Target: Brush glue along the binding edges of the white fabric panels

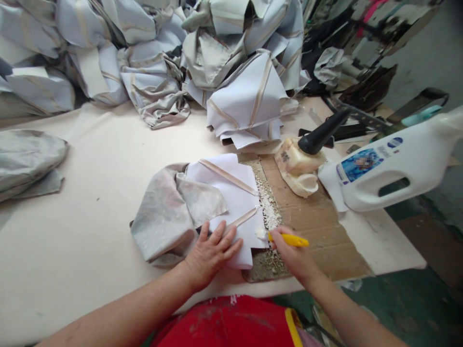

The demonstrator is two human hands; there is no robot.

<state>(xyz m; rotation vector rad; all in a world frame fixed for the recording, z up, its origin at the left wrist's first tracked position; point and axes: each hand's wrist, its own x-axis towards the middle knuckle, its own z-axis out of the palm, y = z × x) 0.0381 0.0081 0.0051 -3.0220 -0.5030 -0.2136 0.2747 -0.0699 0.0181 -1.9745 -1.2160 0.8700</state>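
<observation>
My left hand [217,248] lies flat, fingers spread, on a white fabric piece [227,185] with tan strips and grey cloth [162,212] folded on its left. In my right hand [289,250] is a brush with a yellow handle [294,240]. Its whitish bristles [261,233] touch the fabric's right edge. That edge rests on a board crusted with dried white glue [269,207]. My fingers hide part of the brush's neck.
A glue-coated container [294,161] with a black-handled tool [321,132] stands behind a cardboard sheet [307,226]. At right is a large white jug [394,166]. Similar pieces [249,96] are heaped at the back; grey cloth [29,161] lies far left.
</observation>
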